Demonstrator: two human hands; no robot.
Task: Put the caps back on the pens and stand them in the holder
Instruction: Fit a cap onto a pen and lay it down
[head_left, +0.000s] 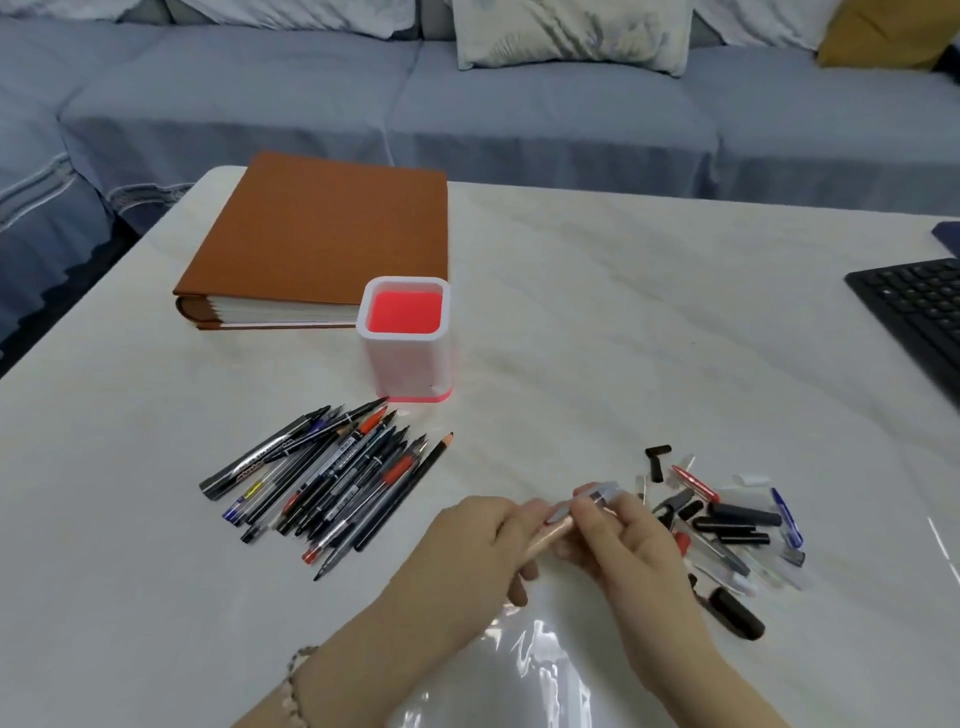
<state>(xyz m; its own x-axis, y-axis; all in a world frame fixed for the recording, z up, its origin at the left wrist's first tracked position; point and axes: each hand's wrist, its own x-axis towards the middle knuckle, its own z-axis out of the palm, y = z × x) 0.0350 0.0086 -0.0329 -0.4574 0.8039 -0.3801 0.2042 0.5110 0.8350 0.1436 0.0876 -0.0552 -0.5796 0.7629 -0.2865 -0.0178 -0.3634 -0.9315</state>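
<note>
One holder (406, 364), one binder (322, 234), one keyboard (917, 312).

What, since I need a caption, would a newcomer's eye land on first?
The white holder, red inside, stands empty mid-table before a brown binder. Nearer, the left hand and right hand hold a cap on a pen, between a pen pile at left and loose caps at right.
</note>
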